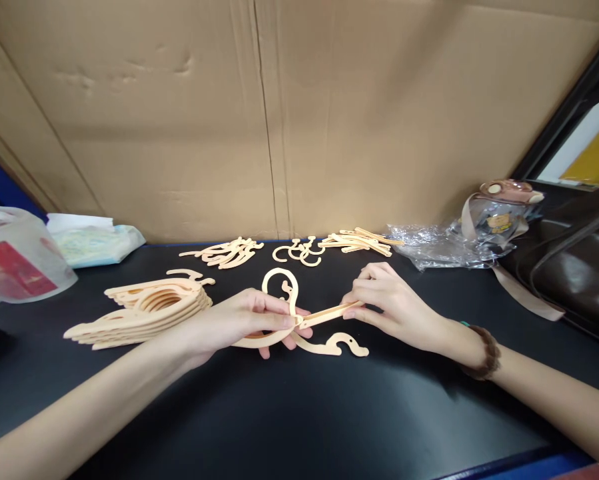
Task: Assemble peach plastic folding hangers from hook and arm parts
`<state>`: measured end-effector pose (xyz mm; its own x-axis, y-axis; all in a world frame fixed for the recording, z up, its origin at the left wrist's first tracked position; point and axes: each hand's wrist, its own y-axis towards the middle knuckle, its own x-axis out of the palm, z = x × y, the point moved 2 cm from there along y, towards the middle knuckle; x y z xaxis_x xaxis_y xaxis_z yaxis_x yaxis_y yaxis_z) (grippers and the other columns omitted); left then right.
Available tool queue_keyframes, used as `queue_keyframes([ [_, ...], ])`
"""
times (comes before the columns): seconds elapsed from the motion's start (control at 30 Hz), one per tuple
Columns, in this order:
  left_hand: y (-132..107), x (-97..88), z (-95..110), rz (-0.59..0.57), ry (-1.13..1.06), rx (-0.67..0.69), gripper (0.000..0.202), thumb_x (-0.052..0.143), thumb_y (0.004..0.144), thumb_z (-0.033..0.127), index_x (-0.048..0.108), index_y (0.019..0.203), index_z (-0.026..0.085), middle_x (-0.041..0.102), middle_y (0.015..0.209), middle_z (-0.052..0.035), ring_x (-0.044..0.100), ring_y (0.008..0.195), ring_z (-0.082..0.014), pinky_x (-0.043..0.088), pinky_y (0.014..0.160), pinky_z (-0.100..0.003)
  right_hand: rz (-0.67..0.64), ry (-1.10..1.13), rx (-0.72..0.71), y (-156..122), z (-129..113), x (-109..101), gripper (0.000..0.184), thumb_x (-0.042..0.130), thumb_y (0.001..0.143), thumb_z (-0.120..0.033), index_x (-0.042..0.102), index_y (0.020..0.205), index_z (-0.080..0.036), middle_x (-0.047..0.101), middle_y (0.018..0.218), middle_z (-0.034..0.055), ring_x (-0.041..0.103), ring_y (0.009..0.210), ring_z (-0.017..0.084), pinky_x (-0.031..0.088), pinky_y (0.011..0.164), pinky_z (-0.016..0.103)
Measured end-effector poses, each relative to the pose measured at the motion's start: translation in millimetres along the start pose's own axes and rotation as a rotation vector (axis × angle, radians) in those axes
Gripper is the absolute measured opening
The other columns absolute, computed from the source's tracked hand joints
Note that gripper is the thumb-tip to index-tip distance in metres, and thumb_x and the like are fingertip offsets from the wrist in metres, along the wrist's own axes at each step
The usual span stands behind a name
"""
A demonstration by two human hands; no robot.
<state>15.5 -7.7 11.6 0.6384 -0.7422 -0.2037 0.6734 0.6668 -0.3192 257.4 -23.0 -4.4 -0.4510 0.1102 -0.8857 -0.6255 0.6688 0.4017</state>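
Note:
My left hand [262, 317] is closed on a beige plastic folding hanger [279, 273], gripping it near its centre joint. The hanger's large curved hook points up and away, and a wavy arm [324, 348] extends right with a notched end. My right hand [386, 300] pinches the far end of a slim, straight beige bar [329, 315]. The bar's other end meets the hanger's joint by my left thumb; whether it is fastened there I cannot tell. My left fingers partly cover the hanger's left side. Beside my left forearm lies a stack of beige hangers [154, 307].
Along the back lie loose curved arms [229, 252], several hooks [302, 252] and straight bars [362, 240]. Crumpled clear plastic [424, 247], a strapped bottle [504, 213] and a dark bag [574, 247] are right. A tape roll [24, 253] and wipes pack [96, 241] sit left. Cardboard [379, 120] rises behind.

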Motion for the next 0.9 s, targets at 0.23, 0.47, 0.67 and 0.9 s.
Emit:
queue_keyframes([
  [0.23,6,4.7,-8,0.080,0.054,0.014,0.030,0.061,0.083,0.041,0.073,0.104,0.023,0.073,0.093,-0.0065,0.063,0.079,-0.0177,0.046,0.057,-0.021,-0.008,-0.165,-0.066,1,-1,1,0.024,0.046,0.097,-0.034,0.065,0.093,-0.020,0.064,0.078,0.0015,0.052,0.082,0.018,0.034,0.091,0.038],
  [0.47,8,11.2,-5,0.246,-0.006,0.093,0.031,0.060,0.084,0.042,0.072,0.099,0.018,0.070,0.094,-0.0059,0.057,0.067,-0.0124,0.044,0.057,-0.022,-0.062,-0.262,-0.137,-1,-13,9,0.031,0.032,0.101,-0.023,0.061,0.106,-0.014,0.066,0.087,0.0058,0.056,0.075,0.017,0.041,0.083,0.035],
  [0.67,6,11.7,2,0.377,-0.032,0.132,0.035,0.057,0.085,0.041,0.064,0.108,0.016,0.066,0.076,-0.0023,0.053,0.059,-0.0113,0.040,0.052,-0.022,-0.055,-0.042,0.061,-3,-11,8,0.013,0.042,0.097,-0.025,0.054,0.101,-0.020,0.064,0.089,0.0019,0.058,0.067,0.013,0.041,0.059,0.024],
  [0.9,7,14.7,-4,0.290,-0.026,0.196,0.031,0.054,0.088,0.041,0.061,0.110,0.020,0.063,0.080,0.0001,0.054,0.062,-0.0104,0.044,0.058,-0.022,0.039,0.144,0.161,-4,-10,4,0.007,0.047,0.091,-0.018,0.043,0.089,-0.022,0.056,0.073,-0.0037,0.047,0.055,0.010,0.037,0.052,0.021],
])
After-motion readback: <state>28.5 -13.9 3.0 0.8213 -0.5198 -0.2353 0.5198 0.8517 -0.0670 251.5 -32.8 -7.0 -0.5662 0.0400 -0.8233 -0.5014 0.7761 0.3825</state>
